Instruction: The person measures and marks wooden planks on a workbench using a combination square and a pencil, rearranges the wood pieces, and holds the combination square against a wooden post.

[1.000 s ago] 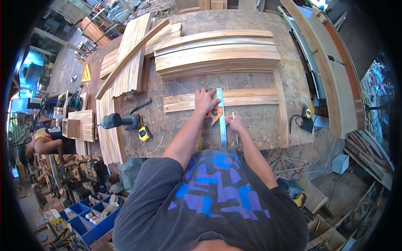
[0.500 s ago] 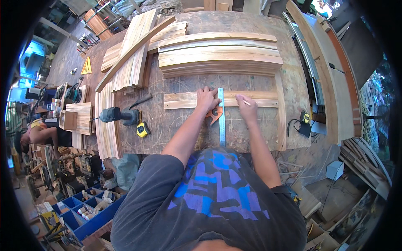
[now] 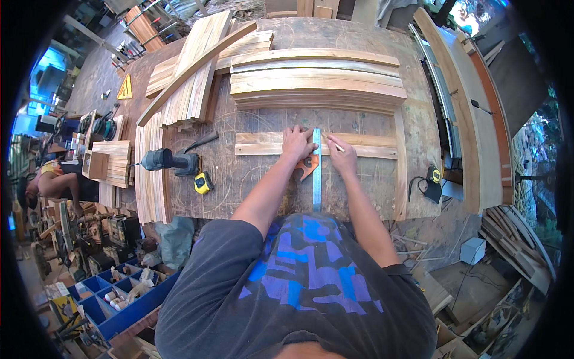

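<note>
Two wooden slats (image 3: 257,143) lie side by side across the workbench in front of me. Over them is a combination square with a steel blade (image 3: 317,185) and an orange head (image 3: 308,167); the blade crosses the slats and points toward my body. My left hand (image 3: 296,145) presses on the slats and grips the square, fingers against the blade's left side. In my right hand (image 3: 342,158) is a pinched pencil (image 3: 336,145), its tip close to the blade's right edge on the far slat.
Beyond the slats sits a stack of boards (image 3: 317,81); more boards (image 3: 197,66) are piled at far left. A cordless drill (image 3: 164,161), a hammer-like tool (image 3: 202,140) and a yellow tape measure (image 3: 203,182) lie left. Another person (image 3: 57,182) bends at far left.
My right hand has moved left with the pencil, from over the right part of the slats to beside the blade. My left hand and the square stay in place.
</note>
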The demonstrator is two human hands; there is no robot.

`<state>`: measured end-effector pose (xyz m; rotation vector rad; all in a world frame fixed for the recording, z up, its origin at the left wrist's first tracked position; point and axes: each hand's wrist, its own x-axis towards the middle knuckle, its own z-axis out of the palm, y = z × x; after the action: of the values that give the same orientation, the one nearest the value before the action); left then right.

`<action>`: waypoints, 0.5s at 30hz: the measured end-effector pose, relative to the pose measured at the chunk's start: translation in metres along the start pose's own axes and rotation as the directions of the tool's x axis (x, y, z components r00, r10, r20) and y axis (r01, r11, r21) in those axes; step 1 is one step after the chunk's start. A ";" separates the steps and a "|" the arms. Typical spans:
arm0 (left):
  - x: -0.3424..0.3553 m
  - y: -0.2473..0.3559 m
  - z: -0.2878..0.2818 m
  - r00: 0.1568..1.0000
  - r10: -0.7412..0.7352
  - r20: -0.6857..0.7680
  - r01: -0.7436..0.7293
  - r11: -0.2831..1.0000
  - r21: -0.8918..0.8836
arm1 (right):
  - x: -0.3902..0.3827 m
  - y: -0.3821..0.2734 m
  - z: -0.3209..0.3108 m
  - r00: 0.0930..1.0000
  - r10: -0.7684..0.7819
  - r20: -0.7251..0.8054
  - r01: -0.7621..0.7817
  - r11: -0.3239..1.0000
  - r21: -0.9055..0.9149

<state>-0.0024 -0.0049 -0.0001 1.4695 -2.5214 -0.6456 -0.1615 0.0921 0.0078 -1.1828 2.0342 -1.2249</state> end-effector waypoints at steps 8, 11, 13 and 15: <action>0.002 0.003 0.001 1.000 0.014 -0.005 -0.014 1.000 -0.020 | -0.005 -0.003 -0.009 0.994 -0.113 -0.003 0.112 0.986 -0.121; 0.000 -0.004 0.004 1.000 -0.005 -0.008 0.005 1.000 0.018 | -0.011 -0.008 -0.019 0.990 0.031 0.136 0.002 0.971 -0.239; -0.004 -0.012 0.004 1.000 -0.021 -0.007 0.021 1.000 0.020 | -0.017 -0.003 -0.024 0.979 0.115 0.169 -0.081 0.977 -0.195; -0.002 -0.010 -0.001 1.000 -0.022 -0.010 0.022 1.000 0.021 | -0.024 0.021 -0.019 0.962 0.194 0.191 -0.166 0.974 -0.154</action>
<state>0.0066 -0.0081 -0.0032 1.5060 -2.5155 -0.6159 -0.1721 0.1262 -0.0021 -1.1066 2.0442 -0.8517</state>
